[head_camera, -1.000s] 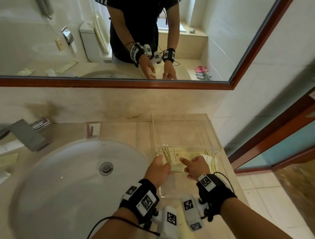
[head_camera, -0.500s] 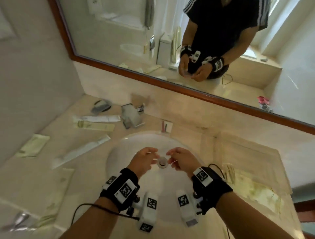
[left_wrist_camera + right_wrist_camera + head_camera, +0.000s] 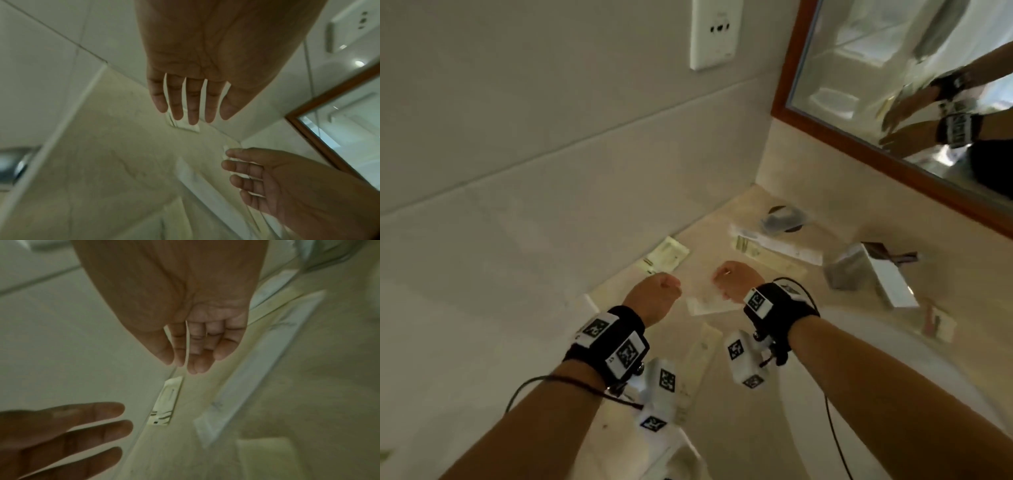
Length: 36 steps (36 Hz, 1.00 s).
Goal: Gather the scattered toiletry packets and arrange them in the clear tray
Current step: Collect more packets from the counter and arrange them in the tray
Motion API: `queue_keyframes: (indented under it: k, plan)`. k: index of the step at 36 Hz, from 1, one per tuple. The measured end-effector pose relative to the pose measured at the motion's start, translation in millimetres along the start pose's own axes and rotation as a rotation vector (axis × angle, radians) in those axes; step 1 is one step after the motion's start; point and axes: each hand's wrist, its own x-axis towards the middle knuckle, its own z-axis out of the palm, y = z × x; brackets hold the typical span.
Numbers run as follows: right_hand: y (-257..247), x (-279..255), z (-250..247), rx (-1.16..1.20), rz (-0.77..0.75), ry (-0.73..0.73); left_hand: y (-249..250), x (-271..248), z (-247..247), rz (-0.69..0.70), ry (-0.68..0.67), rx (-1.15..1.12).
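Both forearms reached toward twelve o'clock, side by side; the left hand (image 3: 654, 297) and right hand (image 3: 736, 279) hovered apart, palms down, fingers (image 3: 193, 104) straight and relaxed, holding nothing

Both hands (image 3: 654, 294) (image 3: 736, 279) moved from tray to scattered packets (image 3: 666, 255).

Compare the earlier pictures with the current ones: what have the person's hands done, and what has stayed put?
Both hands left the clear tray, crossed over the sink, and now reach over the countertop's left end. The left hand and right hand are open and empty, fingers extended above the scattered packets. The packets by the wall and the faucet lie as before.
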Motion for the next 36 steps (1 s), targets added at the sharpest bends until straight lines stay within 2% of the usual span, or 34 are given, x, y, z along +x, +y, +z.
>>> queue_keyframes:
  k: [4, 9, 15, 19, 22, 26, 29, 33, 36]
  plan:
    - [-39.0, 52.2, 27.9, -0.183, 0.007, 0.01, -23.6, 14.7, -32.5, -0.04, 0.054, 0.02]
    - [-59.5, 106.3, 50.7, -0.238, 0.069, 0.009, -44.3, 32.5, -58.6, -0.075, 0.095, 0.003]
    - [-51.3, 133.1, 68.2, -0.383, 0.084, 0.107, -63.3, 41.8, -72.0, -0.068, 0.104, 0.004]
    - [-50.3, 131.5, 67.0, -0.389, 0.06, 0.057, -67.8, 42.7, -71.3, -0.079, 0.11, -0.031]
    - [-44.8, 116.5, 65.3, -0.248, 0.07, 0.031, -62.3, 40.3, -65.3, -0.088, 0.097, -0.08]
    - [-32.9, 76.1, 49.5, 0.113, -0.004, 0.063, -38.1, 37.8, -49.8, -0.066, 0.087, -0.15]
    - [-21.9, 28.0, 21.8, 0.358, -0.061, 0.092, -8.7, 32.3, -30.1, -0.025, 0.063, -0.245]
    - [7.7, -35.4, -25.8, 0.631, -0.032, 0.159, 36.7, 18.0, 12.6, 0.024, -0.05, -0.4]
    - [45.3, -81.4, -61.4, 0.777, 0.008, 0.262, 73.5, -0.7, 53.1, 0.055, -0.082, -0.52]
